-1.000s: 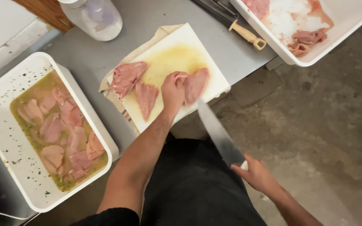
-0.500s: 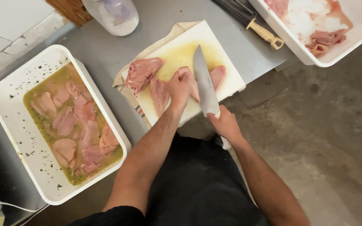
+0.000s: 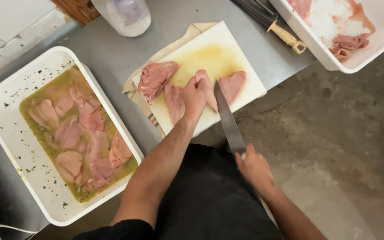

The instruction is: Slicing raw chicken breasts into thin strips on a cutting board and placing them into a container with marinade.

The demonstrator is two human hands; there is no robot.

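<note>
Head view: I see left hand [image 3: 194, 95] pressed flat on meat piece [image 3: 227, 86]; right hand [image 3: 254, 168], grip closed on knife [image 3: 227, 120], blade just right of those fingers.

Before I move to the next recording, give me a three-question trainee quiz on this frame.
1. True or false: the left hand presses on meat on the cutting board.
2. What does the right hand hold? A) tongs B) knife C) spoon
3. Fill in: the left tray holds meat slices in a greenish ____.

Key:
1. True.
2. B: the knife, its blade at the meat beside the left hand.
3. Marinade, flecked with herbs.
</note>
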